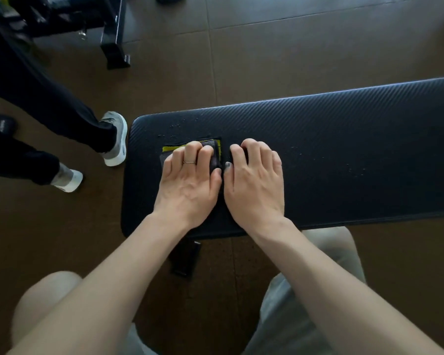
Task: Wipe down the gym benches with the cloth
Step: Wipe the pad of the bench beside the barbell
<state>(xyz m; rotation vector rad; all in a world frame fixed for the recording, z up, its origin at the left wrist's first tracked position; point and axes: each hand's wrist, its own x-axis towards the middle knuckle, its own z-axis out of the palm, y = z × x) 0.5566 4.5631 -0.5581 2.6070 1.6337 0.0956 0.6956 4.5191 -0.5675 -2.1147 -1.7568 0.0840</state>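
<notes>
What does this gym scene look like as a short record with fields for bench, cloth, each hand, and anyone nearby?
bench: black padded bench, droplets scattered on its top
cloth: dark cloth with a yellow-green edge, lying on the bench's left end
left hand: left hand on the cloth, fingers curled over it
right hand: right hand beside it, fingers curled; what lies under them is unclear
nearby: a person's legs in dark trousers, standing left of the bench

A second person (pixel 36 98) stands at the left in dark trousers and 2 grey-and-white trainers (pixel 116 139) on the brown tiled floor (pixel 267 47). A dark slipper (pixel 0 124) lies at the left edge. A black machine frame (pixel 113 34) stands at the top left, its foot on the floor.
</notes>
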